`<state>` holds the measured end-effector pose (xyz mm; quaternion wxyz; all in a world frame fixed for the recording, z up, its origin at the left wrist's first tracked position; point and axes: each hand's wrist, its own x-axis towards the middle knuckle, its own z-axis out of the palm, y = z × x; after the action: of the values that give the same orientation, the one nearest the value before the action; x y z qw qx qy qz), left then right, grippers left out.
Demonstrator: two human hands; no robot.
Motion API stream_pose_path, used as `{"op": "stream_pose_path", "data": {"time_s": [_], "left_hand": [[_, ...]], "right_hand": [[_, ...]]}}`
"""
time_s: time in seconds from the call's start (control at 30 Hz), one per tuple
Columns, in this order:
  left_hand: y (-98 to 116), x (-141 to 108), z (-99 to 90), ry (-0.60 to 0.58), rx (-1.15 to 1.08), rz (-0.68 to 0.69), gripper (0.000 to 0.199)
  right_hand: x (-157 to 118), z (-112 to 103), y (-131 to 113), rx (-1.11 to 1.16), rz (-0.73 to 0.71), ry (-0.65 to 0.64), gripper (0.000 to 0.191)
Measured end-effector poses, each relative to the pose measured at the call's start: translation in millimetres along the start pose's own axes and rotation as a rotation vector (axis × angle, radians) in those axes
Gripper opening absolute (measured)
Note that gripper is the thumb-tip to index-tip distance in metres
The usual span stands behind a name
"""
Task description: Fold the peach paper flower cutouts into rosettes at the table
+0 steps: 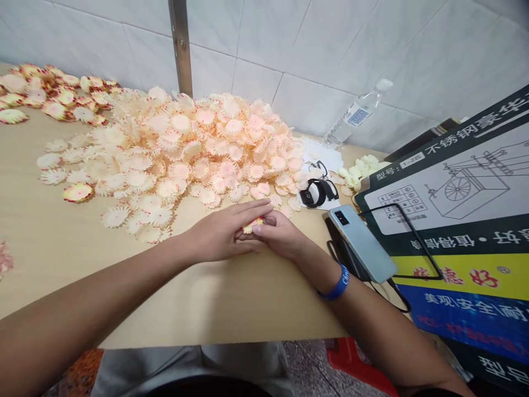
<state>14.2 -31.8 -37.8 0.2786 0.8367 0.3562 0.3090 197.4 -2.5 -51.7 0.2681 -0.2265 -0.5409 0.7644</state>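
Observation:
Just in front of the big pile of pale pink-and-cream artificial flower petal discs (198, 149), my two hands meet above the table. My right hand (283, 234), a blue wristband on its wrist, has its thumb and curled fingers closed on a small yellow flower petal disc (253, 225) with red-tipped edges. My left hand (219, 230) lies against the right one, its fingers stretched out flat over and beside the disc. Part of the disc and some right fingertips are hidden between the hands.
Red-edged yellow petal discs (61, 94) lie at the back left. On the right are a smartwatch (316, 193), a phone (363, 242), a water bottle (355, 116), pale yellow flower pieces (359, 171) and a large printed box (463, 220). A metal post (181, 49) rises behind the pile.

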Motion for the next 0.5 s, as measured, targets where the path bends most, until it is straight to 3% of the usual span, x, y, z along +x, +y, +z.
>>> {"op": "stream_pose_path", "data": {"time_s": [0.2,0.5], "left_hand": [[2.7,1.7,-10.0,0.025,-0.413,-0.154,0.040],[4.3,3.8,-2.8,0.103,-0.352,-0.179,0.031]], "right_hand": [[-1.6,-2.2,-1.1,0.097,0.047,-0.039,0.039],[0.7,-0.3,6.6,0.030,0.068,0.158,0.041]]}}
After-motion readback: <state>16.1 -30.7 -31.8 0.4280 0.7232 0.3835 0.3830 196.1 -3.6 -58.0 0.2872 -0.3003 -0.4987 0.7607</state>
